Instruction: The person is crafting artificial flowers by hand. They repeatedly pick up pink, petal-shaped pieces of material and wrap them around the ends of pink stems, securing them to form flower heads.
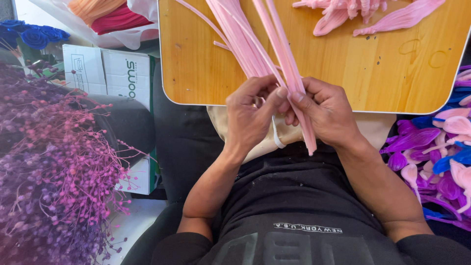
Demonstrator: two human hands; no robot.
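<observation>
Far left: purple-pink dried sprigs, white box behind. Left hand curled, thumb and fingers pinching pink pipe cleaners at wooden table edge. Right hand closed around same bundle; ends hang below. Step, likely: gathering, aligning stems. Next move needs firm pinch, even ends. Far right: purple-blue petal pieces.

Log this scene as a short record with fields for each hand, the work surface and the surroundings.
left hand: pinching the pink pipe cleaners near their lower ends
right hand: gripping the same bundle
wooden tray table: pink folded petal shapes at far edge
left side: purple and pink dried flowers, white cardboard box
right side: purple, blue and pink petal shapes
</observation>
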